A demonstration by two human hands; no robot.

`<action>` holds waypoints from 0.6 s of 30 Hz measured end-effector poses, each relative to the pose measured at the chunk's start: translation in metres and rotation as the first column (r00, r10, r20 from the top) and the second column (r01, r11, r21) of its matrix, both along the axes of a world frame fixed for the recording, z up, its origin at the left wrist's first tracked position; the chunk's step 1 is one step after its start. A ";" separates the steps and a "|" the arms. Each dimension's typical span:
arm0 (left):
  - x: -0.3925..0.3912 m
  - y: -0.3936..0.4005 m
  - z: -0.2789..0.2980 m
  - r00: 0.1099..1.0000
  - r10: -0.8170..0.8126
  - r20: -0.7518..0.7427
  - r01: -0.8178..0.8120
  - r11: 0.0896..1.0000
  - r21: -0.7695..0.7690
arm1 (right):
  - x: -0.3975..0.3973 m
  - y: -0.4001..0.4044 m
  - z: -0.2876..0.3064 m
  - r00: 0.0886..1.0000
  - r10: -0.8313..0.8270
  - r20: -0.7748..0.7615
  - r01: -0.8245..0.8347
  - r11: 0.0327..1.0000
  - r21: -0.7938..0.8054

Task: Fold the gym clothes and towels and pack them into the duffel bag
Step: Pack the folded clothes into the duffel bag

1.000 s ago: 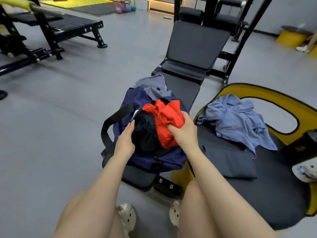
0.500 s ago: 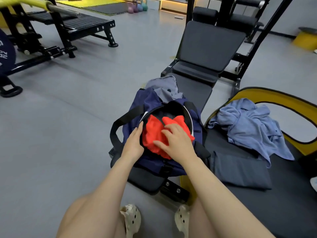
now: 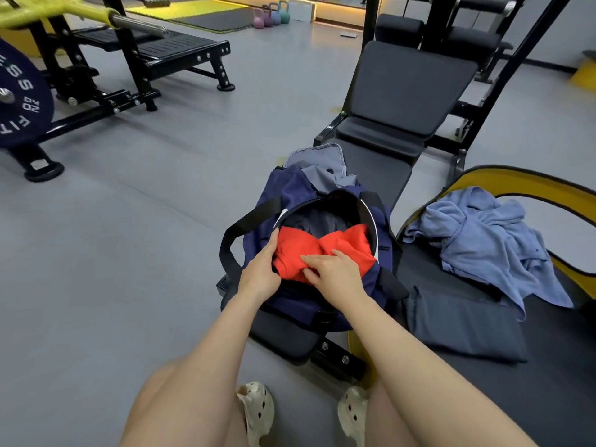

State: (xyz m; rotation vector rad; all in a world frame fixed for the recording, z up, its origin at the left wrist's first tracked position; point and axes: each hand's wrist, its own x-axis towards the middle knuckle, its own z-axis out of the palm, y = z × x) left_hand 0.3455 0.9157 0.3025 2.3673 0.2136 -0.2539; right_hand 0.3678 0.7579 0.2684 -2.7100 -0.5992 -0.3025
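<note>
A navy duffel bag stands open on the near end of a black bench. A red garment lies bunched in its mouth, on top of dark contents. My right hand presses flat on the red garment with its fingers spread. My left hand holds the bag's left rim, its thumb side against the red cloth. To the right, a crumpled blue garment lies on a black mat, and a folded dark grey piece lies in front of it. Behind the bag, a grey garment sticks out.
The incline bench runs away behind the bag. The mat at the right has a yellow rim. A rack with a weight plate stands at the far left, and kettlebells stand at the back. Grey floor lies to the left.
My right hand has pushed the red garment down into the bag and flattened out on it. My left hand has stayed at the bag's left rim. The view has shifted to the left.
</note>
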 end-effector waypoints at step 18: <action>0.001 -0.013 0.009 0.991 -0.079 0.109 0.076 0.997 0.027 | 0.000 0.005 0.009 0.853 0.241 -0.463 -0.216 0.970 0.106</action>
